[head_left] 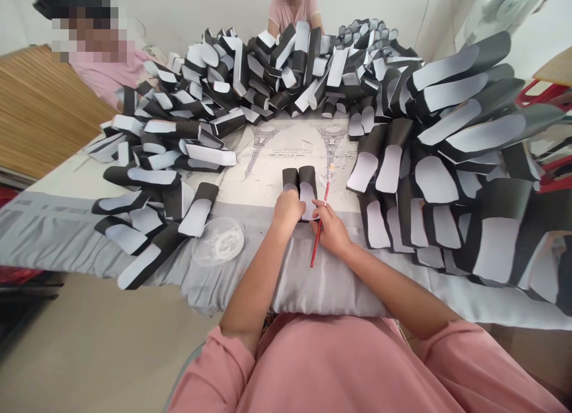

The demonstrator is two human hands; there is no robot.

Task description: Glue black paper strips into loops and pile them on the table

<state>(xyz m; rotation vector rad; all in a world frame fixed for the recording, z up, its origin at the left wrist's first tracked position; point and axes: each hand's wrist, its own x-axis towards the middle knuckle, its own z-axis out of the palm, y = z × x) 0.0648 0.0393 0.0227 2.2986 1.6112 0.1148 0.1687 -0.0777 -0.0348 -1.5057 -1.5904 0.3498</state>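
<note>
Paired black-and-white pieces (307, 191): long axes point away. Left hand (288, 208) curled over their near-left end (grip unclear); right hand (331, 227) at their near-right corner, grasping red stick (316, 244).

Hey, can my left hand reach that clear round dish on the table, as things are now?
Probably yes: only grey cloth shows between your left hand and the clear round dish, with nothing standing in the way. The hand would first have to leave the black-and-white piece it touches.
</note>
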